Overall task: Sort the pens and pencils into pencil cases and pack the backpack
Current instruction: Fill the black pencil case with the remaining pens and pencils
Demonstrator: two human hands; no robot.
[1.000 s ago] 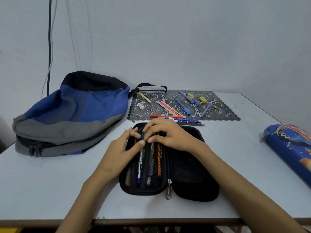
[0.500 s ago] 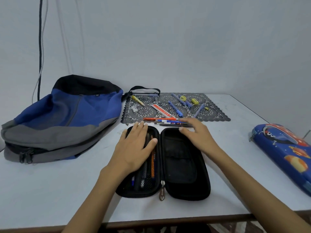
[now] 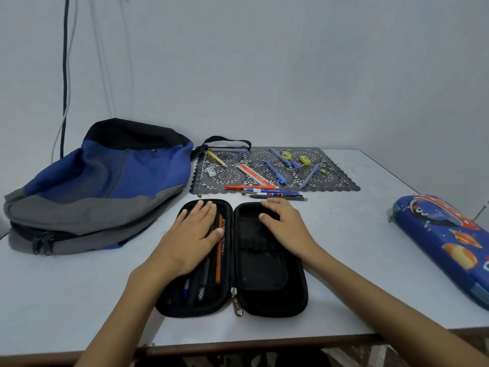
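Because the left hand point(image 3: 194, 234) lies flat on the left half of the open black pencil case point(image 3: 267, 274), fingers straight and close together, the far ends of the pens inside are hidden. Only their near ends show through the mesh, and apart from an orange pencil point(image 3: 219, 258) beside the thumb they are hard to tell apart. The right hand point(image 3: 285, 223) rests on the far end of the right half with its fingers loosely bent and slightly apart; whether the fingertips hook the rim cannot be told. The case lies at the middle of the table point(image 3: 79, 287), near the front edge. Its long axis runs away from the person, its spine is in the middle, and its zip pull hangs at the near end. The pens in it lie along that same axis. Just beyond the case, a row of loose pens point(image 3: 272, 192) lies crosswise along the near edge of a dark lace mat point(image 3: 341, 181). On the mat are more blue pens, a ruler point(image 3: 252, 174), an eraser point(image 3: 211, 171) and a yellow sharpener point(image 3: 304, 160). A blue and grey backpack point(image 3: 105, 186) lies on its side at the left. A blue pencil case point(image 3: 449, 242) at the right is cut off by the frame edge.
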